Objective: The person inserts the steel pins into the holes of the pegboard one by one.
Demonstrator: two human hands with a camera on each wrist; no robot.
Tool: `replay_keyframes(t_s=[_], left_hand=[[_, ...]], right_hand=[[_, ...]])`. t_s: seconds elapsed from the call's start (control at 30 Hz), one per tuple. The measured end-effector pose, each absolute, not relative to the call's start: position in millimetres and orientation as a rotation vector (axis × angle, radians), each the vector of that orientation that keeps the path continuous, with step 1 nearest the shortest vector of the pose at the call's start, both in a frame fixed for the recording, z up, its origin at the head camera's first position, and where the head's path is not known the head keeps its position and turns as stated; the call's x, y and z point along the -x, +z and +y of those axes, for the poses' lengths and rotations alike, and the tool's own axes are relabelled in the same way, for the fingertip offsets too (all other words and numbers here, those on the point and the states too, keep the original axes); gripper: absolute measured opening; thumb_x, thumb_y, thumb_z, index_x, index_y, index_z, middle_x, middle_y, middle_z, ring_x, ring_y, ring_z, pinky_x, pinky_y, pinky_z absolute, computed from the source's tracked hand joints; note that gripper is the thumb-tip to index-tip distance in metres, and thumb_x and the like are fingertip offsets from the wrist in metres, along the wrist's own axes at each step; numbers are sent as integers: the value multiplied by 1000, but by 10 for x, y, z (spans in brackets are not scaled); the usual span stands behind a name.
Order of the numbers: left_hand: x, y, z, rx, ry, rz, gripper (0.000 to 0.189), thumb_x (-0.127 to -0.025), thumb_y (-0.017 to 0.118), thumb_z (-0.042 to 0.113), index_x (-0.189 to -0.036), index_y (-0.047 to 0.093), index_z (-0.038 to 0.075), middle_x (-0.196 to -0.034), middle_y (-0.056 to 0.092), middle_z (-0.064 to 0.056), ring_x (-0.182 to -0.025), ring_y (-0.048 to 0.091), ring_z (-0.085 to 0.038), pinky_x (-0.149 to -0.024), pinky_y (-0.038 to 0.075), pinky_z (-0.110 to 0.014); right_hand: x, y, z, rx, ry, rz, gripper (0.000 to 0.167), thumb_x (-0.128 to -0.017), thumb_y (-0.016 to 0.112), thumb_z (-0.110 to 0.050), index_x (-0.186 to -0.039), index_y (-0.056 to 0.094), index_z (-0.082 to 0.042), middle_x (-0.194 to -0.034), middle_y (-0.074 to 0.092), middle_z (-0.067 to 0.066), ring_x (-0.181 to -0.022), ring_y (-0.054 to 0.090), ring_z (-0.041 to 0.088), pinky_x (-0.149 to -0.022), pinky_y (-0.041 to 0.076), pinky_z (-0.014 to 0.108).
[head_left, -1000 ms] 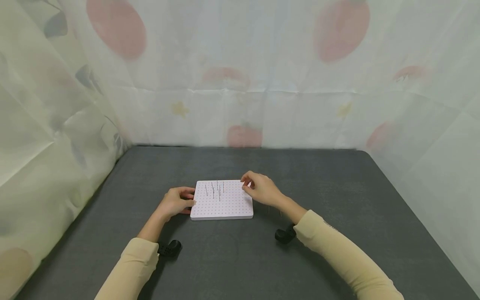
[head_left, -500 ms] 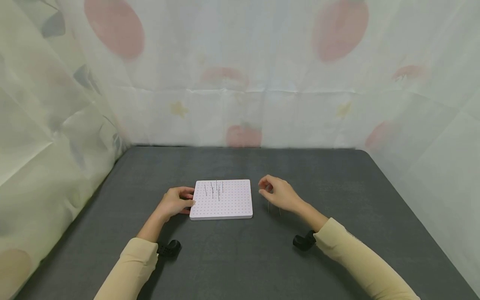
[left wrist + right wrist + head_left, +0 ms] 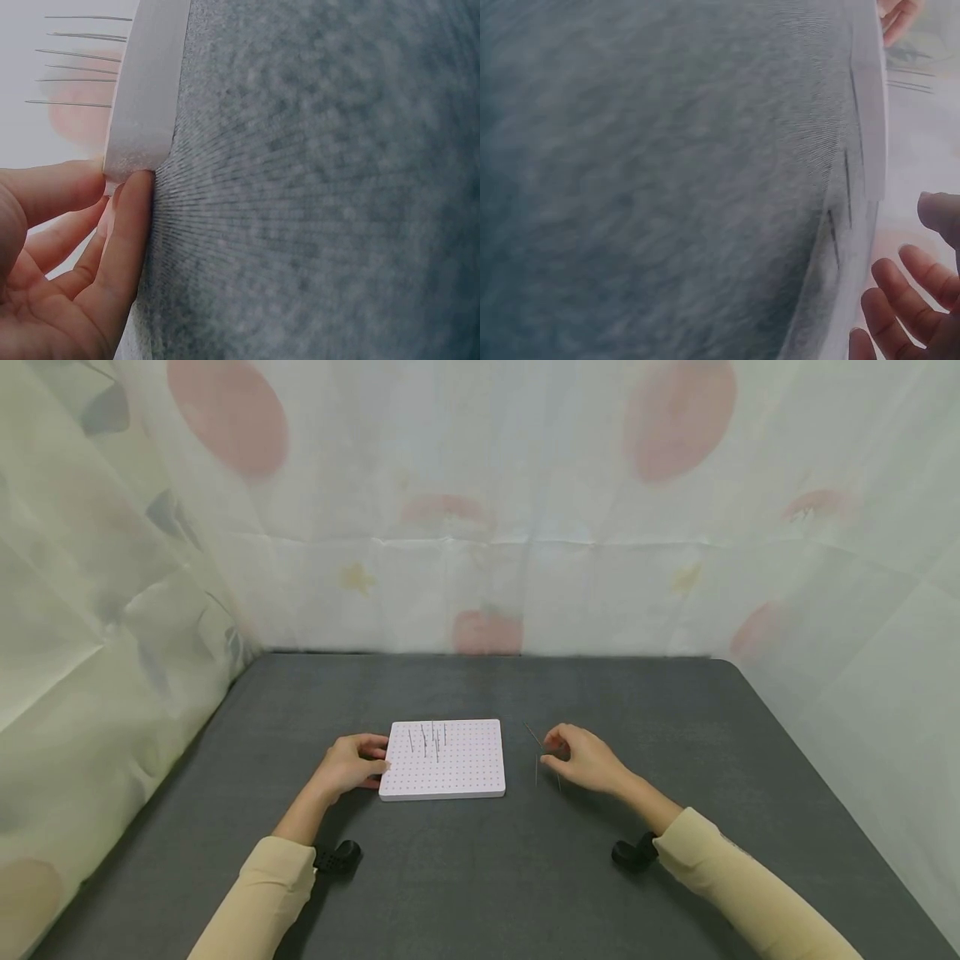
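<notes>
A white pegboard (image 3: 465, 768) dotted with small holes lies on the table. Several thin metal pins (image 3: 438, 746) stand upright in its upper left part; the left wrist view shows these pins (image 3: 79, 79) side-on. My left hand (image 3: 351, 768) pinches the board's left edge, its thumb (image 3: 60, 187) on the top face and fingers below. To the right of the board, my right hand (image 3: 588, 760) hovers over the table, thumb and fingers bent and apart. Loose pins (image 3: 536, 770) lie beside and under it. In the right wrist view nothing shows between those fingers (image 3: 900, 300).
The dark grey table (image 3: 465, 877) extends around the board on all sides. Patterned white curtains (image 3: 585, 593) hang behind it and along both sides. A black wrist camera (image 3: 341, 857) sits below each hand.
My right hand has moved from the board's upper right corner to the right and slightly nearer, over the loose pins. My left hand and the standing pins have stayed put.
</notes>
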State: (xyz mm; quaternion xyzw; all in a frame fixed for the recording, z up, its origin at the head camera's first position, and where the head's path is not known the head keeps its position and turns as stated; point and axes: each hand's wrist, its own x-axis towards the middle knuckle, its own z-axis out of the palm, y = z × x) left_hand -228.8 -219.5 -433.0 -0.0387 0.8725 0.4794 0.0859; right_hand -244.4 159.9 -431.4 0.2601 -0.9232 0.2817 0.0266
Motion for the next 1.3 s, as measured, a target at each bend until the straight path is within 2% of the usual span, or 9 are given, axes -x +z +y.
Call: replay_keyframes(t_s=[0.47, 0.87, 1.1, 1.3], left_hand=[[2299, -4352, -2202, 115, 1431, 2603, 48, -82, 65, 4, -127, 50, -2, -110, 57, -21, -82, 64, -20, -64, 58, -34], [2297, -4349, -2199, 127, 1427, 2598, 49, -82, 66, 4, -128, 50, -1, -112, 57, -21, -82, 63, -20, -64, 58, -34], [2302, -4363, -2212, 111, 1428, 2601, 48, -82, 66, 4, -127, 51, -1, -110, 57, -19, -83, 63, -20, -65, 58, -34], [2292, -4365, -2212, 108, 1420, 2608, 47, -82, 66, 5, -127, 51, -1, -109, 57, -19, -83, 63, -20, -64, 58, -34]], right_hand=[[2396, -4428, 1737, -768, 767, -2925, 25, -81, 70, -29, -92, 58, -10, -80, 54, -1, -71, 48, 10, -62, 43, 27], [2394, -4494, 1729, -778, 671, -2946, 22, -79, 72, -29, -89, 59, -14, -81, 51, -2, -72, 45, 11, -63, 41, 28], [2383, -4489, 1731, -829, 653, -2903, 19, -80, 72, -21, -90, 59, -11, -80, 51, 0, -70, 43, 11, -62, 40, 27], [2386, -4483, 1745, -866, 687, -2852, 12, -80, 68, -7, -89, 60, -9, -79, 52, 2, -69, 44, 11, -61, 41, 27]])
